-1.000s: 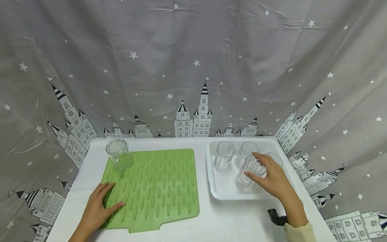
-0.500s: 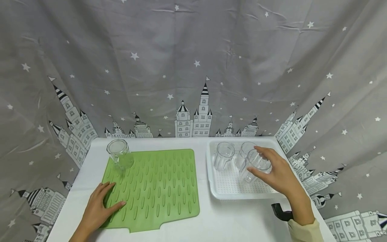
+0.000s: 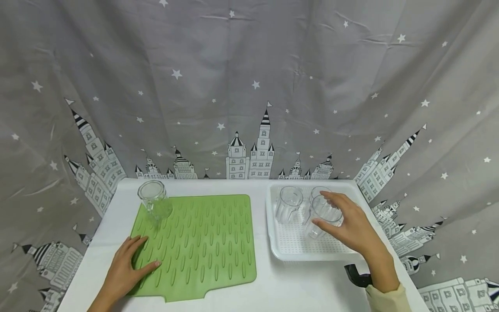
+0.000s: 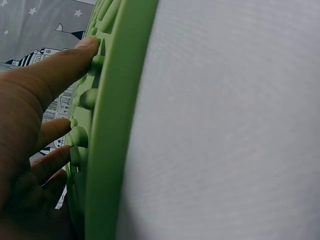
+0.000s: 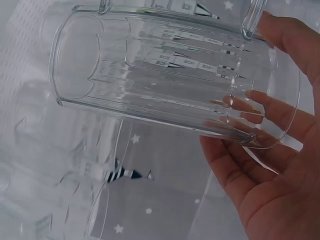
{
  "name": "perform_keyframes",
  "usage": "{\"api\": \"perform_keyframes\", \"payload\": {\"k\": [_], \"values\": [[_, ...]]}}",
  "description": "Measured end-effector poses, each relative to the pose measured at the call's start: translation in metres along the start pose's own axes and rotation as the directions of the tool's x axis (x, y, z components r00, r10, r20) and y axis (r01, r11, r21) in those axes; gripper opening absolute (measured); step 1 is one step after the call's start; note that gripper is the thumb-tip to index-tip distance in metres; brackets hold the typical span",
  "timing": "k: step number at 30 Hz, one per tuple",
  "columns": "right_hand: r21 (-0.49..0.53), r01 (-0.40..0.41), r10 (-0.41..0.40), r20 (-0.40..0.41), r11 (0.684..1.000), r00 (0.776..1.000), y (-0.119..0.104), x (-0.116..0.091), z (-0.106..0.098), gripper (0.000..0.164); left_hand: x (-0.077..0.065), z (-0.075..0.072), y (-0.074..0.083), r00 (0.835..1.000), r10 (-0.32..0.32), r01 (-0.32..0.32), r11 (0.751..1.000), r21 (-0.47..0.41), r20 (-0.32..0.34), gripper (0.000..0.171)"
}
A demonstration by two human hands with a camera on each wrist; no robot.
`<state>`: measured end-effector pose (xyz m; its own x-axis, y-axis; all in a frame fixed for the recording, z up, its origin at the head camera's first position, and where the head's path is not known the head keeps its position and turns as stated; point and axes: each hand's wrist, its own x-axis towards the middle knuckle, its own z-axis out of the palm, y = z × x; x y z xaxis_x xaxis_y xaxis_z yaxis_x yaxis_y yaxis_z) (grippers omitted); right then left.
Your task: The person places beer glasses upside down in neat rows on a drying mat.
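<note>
In the head view, my right hand [image 3: 352, 227] holds a clear glass mug [image 3: 326, 211] near its rim, over the white basket [image 3: 288, 255]. The right wrist view shows the thumb on one side of this mug [image 5: 165, 75] and the fingers [image 5: 227, 165] on the other; its handle [image 5: 255, 17] is at the top. Other clear mugs [image 3: 289, 206] stand in the basket. My left hand [image 3: 124, 273] rests on the left edge of a green ridged mat [image 3: 202, 247], fingers spread. In the left wrist view, its thumb [image 4: 75, 57] touches the mat's ridges.
Another clear glass mug [image 3: 156, 203] stands at the mat's far left corner. A white cloth [image 3: 304, 286] covers the table. Behind it hangs a grey curtain [image 3: 195, 86] with stars and castles. A black band with a curved piece [image 3: 356, 276] is at my right wrist.
My right hand and the held mug shifted slightly right, then back left. A mug rim seen earlier behind the right hand is now hidden. My left hand stays on the mat.
</note>
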<state>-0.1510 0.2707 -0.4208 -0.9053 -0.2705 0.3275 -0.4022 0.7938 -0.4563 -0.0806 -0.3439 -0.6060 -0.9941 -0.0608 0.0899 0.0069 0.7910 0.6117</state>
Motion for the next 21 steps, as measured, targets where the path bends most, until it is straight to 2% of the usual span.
{"api": "perform_keyframes", "payload": {"k": [10, 21], "values": [[0.064, 0.073, -0.077, 0.066, 0.995, 0.995, -0.03, 0.018, 0.017, 0.077, 0.002, -0.002, 0.003, 1.0, -0.012, 0.012, 1.0, 0.004, 0.009, 0.097], [0.151, 0.179, -0.2, 0.14, 0.972, 0.97, -0.068, 0.045, 0.051, 0.074, 0.002, -0.002, 0.002, 1.0, -0.016, 0.016, 1.0, -0.001, 0.02, 0.097]]}}
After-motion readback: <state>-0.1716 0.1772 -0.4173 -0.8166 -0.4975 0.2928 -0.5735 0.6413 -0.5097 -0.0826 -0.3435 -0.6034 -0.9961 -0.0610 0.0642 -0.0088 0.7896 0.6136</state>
